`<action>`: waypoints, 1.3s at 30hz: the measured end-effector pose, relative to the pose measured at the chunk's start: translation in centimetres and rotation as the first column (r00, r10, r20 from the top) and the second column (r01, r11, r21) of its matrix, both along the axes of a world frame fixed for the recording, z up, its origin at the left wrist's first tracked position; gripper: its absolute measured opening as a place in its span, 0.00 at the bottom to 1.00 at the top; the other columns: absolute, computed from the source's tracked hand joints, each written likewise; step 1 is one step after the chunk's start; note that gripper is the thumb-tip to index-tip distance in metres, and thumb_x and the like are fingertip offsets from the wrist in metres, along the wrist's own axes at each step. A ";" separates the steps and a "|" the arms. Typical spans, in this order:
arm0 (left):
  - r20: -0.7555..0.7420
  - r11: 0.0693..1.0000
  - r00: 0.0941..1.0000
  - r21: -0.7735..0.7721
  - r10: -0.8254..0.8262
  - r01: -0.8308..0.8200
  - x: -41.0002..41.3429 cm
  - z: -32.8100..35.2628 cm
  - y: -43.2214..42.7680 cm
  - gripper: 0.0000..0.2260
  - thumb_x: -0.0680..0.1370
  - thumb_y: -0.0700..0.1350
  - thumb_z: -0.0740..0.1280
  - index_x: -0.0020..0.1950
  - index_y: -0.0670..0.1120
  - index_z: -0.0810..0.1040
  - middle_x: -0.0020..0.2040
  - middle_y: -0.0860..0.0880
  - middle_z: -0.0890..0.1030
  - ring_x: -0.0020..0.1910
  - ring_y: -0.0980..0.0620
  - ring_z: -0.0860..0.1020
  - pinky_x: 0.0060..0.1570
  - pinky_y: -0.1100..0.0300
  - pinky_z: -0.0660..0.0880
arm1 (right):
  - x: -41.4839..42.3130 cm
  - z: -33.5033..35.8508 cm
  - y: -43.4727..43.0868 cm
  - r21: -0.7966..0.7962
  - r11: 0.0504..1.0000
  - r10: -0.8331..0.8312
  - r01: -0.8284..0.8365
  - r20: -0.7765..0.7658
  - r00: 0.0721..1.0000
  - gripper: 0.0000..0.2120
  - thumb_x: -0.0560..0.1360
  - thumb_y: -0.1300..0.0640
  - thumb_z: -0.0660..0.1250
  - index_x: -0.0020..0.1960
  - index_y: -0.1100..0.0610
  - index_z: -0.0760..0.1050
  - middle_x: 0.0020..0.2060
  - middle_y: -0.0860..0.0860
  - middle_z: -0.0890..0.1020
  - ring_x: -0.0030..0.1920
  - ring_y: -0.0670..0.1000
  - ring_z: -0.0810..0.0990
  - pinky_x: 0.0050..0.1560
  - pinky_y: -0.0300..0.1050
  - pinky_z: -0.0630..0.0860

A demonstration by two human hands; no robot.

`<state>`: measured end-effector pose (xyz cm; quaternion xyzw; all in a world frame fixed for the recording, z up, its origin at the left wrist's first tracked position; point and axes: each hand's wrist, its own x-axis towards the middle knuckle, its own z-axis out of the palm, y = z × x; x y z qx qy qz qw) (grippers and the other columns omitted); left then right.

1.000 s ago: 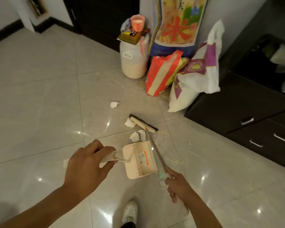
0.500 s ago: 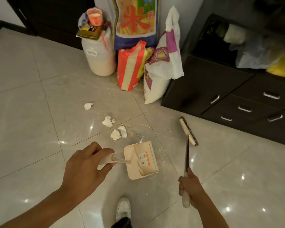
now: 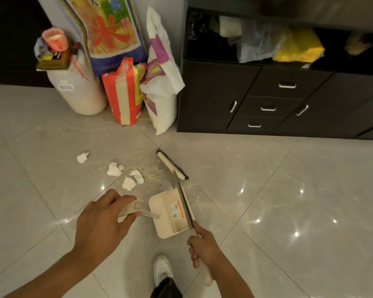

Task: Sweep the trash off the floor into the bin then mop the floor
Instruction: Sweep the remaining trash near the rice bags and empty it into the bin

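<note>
1. My left hand (image 3: 101, 224) was curled round the handle of the cream plastic dustpan (image 3: 170, 214), which sat on the glossy grey tiled floor (image 3: 267, 190) at lower centre.
2. My right hand (image 3: 202, 246) gripped the long-handled, dark-bristled broom (image 3: 170, 165), its head on the floor just above the dustpan.
3. Crumpled white paper scraps (image 3: 114, 169) and pale crumbs (image 3: 153, 176) lay left of the broom head, at centre frame.

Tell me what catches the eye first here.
Two hands at bottom centre: the left hand holds a cream dustpan, the right hand a broom whose head rests on the tiles just beyond it. White paper scraps and crumbs lie left of the broom head; bright sacks stand further back.
</note>
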<state>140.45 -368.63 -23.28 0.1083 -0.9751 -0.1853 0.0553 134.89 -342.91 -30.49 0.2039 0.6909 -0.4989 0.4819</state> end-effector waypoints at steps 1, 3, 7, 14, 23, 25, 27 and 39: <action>0.002 1.000 1.000 0.001 -0.007 0.007 0.1 0.3 0.2 0.14 0.69 0.48 0.82 0.51 0.56 0.83 0.38 0.56 0.73 0.28 0.55 0.66 0.30 0.65 0.61 | 0.7 0.3 0.6 0.004 0.999 -0.035 0.035 -0.002 0.999 0.34 0.79 0.69 0.58 0.82 0.50 0.58 0.26 0.54 0.72 0.22 0.48 0.68 0.22 0.42 0.71; 0.022 1.000 1.000 0.010 -0.004 0.003 0.4 1.2 0.6 0.16 0.67 0.47 0.83 0.51 0.55 0.84 0.39 0.56 0.74 0.28 0.54 0.67 0.30 0.64 0.62 | 2.1 1.0 1.9 0.008 0.992 -0.129 0.129 -0.015 0.992 0.33 0.79 0.69 0.58 0.81 0.49 0.59 0.27 0.54 0.72 0.22 0.48 0.68 0.22 0.41 0.70; -0.017 1.000 1.000 -0.010 -0.017 0.017 -0.7 2.5 0.9 0.10 0.72 0.54 0.76 0.52 0.56 0.84 0.39 0.57 0.74 0.28 0.53 0.68 0.30 0.65 0.61 | 2.1 1.7 4.8 0.031 0.955 -0.293 0.295 -0.065 0.954 0.35 0.79 0.69 0.59 0.82 0.48 0.57 0.26 0.54 0.73 0.23 0.48 0.69 0.22 0.40 0.70; 0.005 0.990 0.990 0.012 -0.144 0.144 -8.1 0.8 -0.1 0.13 0.71 0.57 0.76 0.53 0.56 0.85 0.41 0.58 0.75 0.32 0.57 0.69 0.31 0.66 0.62 | -5.3 -0.8 8.5 0.122 0.863 -0.474 0.491 -0.141 0.869 0.32 0.79 0.70 0.59 0.81 0.53 0.61 0.27 0.55 0.71 0.24 0.51 0.68 0.22 0.40 0.69; 0.087 0.945 0.941 0.062 -0.327 0.322 -17.6 -1.1 -4.8 0.15 0.67 0.61 0.78 0.51 0.60 0.83 0.40 0.62 0.69 0.31 0.58 0.67 0.32 0.70 0.59 | -19.9 -6.5 2.3 0.203 0.900 -0.379 0.387 -0.075 0.922 0.37 0.78 0.69 0.61 0.83 0.51 0.53 0.29 0.57 0.76 0.24 0.52 0.73 0.27 0.44 0.75; 0.110 0.938 0.932 0.080 -0.345 0.338 -19.4 -1.2 -5.7 0.15 0.68 0.60 0.78 0.52 0.60 0.83 0.40 0.61 0.70 0.31 0.57 0.70 0.33 0.69 0.61 | -20.0 -5.9 -0.4 0.211 0.934 -0.286 0.289 -0.042 0.957 0.38 0.78 0.69 0.61 0.83 0.49 0.52 0.34 0.56 0.78 0.25 0.50 0.75 0.30 0.45 0.76; 0.106 0.930 0.925 0.095 -0.365 0.356 -21.0 -1.2 -6.2 0.15 0.69 0.59 0.78 0.53 0.60 0.83 0.40 0.60 0.70 0.31 0.57 0.70 0.33 0.68 0.62 | -18.8 -4.9 -2.5 0.214 0.952 -0.217 0.219 -0.033 0.976 0.38 0.78 0.68 0.60 0.83 0.47 0.52 0.36 0.54 0.78 0.23 0.49 0.75 0.29 0.44 0.76; 0.053 0.860 0.859 0.078 -0.508 0.504 -23.7 -0.5 -6.4 0.15 0.68 0.59 0.75 0.52 0.55 0.85 0.38 0.56 0.71 0.28 0.55 0.66 0.32 0.66 0.60 | -6.5 -1.4 -3.1 0.196 0.826 -0.526 0.528 -0.069 0.848 0.33 0.79 0.68 0.56 0.79 0.45 0.64 0.30 0.57 0.70 0.21 0.51 0.67 0.21 0.39 0.66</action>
